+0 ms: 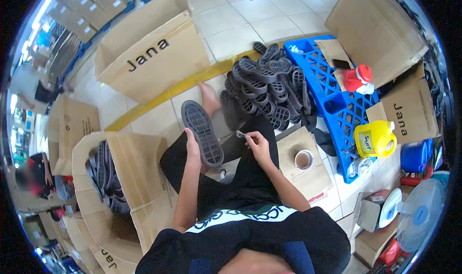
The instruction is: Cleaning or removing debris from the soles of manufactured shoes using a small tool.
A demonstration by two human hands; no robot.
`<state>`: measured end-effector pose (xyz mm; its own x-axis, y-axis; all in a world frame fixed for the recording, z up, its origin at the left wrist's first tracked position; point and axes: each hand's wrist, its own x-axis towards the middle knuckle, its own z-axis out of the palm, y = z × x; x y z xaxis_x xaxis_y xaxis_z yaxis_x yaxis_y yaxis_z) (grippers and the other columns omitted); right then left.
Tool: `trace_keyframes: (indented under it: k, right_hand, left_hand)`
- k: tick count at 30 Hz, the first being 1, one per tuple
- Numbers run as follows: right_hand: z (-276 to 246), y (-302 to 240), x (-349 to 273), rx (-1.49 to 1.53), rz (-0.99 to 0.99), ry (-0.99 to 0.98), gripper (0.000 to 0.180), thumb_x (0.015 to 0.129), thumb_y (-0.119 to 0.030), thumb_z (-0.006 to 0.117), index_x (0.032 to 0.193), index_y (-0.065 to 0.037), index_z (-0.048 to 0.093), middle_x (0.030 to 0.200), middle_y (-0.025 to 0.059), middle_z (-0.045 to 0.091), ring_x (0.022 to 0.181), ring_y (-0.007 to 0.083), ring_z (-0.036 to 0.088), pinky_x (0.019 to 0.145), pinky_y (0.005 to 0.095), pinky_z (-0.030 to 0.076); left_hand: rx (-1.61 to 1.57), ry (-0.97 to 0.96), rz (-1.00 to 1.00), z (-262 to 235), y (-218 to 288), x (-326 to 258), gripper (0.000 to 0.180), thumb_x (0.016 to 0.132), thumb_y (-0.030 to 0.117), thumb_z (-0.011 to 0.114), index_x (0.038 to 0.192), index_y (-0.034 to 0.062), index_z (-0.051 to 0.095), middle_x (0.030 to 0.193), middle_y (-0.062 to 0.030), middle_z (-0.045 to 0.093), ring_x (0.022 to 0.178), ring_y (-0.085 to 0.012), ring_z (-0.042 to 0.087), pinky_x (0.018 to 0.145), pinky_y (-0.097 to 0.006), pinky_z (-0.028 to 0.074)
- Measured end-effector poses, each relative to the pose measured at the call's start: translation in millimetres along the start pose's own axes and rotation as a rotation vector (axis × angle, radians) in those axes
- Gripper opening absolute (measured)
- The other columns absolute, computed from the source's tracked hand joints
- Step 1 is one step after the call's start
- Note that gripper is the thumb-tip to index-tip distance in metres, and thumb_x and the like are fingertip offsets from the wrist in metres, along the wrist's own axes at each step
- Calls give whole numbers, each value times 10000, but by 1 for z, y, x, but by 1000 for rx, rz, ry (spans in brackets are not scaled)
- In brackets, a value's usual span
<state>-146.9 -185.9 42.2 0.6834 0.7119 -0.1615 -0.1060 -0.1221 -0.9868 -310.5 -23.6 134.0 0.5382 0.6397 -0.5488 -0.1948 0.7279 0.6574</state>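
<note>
A dark grey shoe sole [203, 134] with a grid of hollows stands tilted over my lap, its gridded side showing. Its left edge rests in my left hand [193, 148], which is closed on it. To the right of the sole, my right hand [259, 147] pinches a small, thin, pale-tipped thing [240, 134], too small to name, apart from the sole. A big heap of similar soles [267, 89] lies on the floor ahead of my legs. On a flat cardboard sheet [301, 178] right of my knee stands a cup [303, 160] with brownish contents.
An open carton [139, 168] at my left holds more soles [108, 173]; another large carton [154, 57] stands ahead. To the right lies a blue plastic pallet [332, 105] with a red-capped container [357, 77] and phone [340, 63]. A yellow jug [374, 139] and fan [421, 215] are farther right.
</note>
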Motion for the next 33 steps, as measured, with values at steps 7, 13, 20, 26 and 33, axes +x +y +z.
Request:
trace_keyframes:
  k: [7,13,20,26,33]
  right_hand:
    - [-10,9,19,320,219,188,152,950,-130,602,949,21,613,803,79,655,658,124,636,602,272,543]
    - [-12,21,27,279,225,252,121,930,-65,594,955,53,609,793,106,647,645,162,656,523,285,558]
    - [-13,19,26,343,235,219,162,944,-107,606,966,53,591,760,112,639,635,159,653,511,277,549]
    - [-25,19,25,340,286,253,148,947,-95,589,972,51,594,810,124,644,657,166,656,524,276,549]
    - [-4,28,24,416,281,180,138,945,-122,593,960,15,588,818,111,632,668,193,661,532,308,559]
  left_hand:
    - [145,-338,-136,102,-27,68,756,967,675,240,1316,52,489,1085,-144,641,905,-314,675,790,-458,577]
    - [431,-658,-378,224,-60,131,670,993,589,337,1296,29,545,1158,-150,659,1002,-271,661,913,-420,525]
    - [464,-520,-213,280,-118,231,967,895,758,346,1463,-24,320,1370,-223,521,1230,-322,542,1049,-463,405]
    - [831,-718,-131,242,-112,164,785,975,629,354,1486,33,324,1407,-172,514,1283,-299,509,1065,-445,383]
    - [812,-645,101,47,31,-50,530,1034,358,443,1407,-19,418,1314,-159,575,1183,-238,575,1033,-359,415]
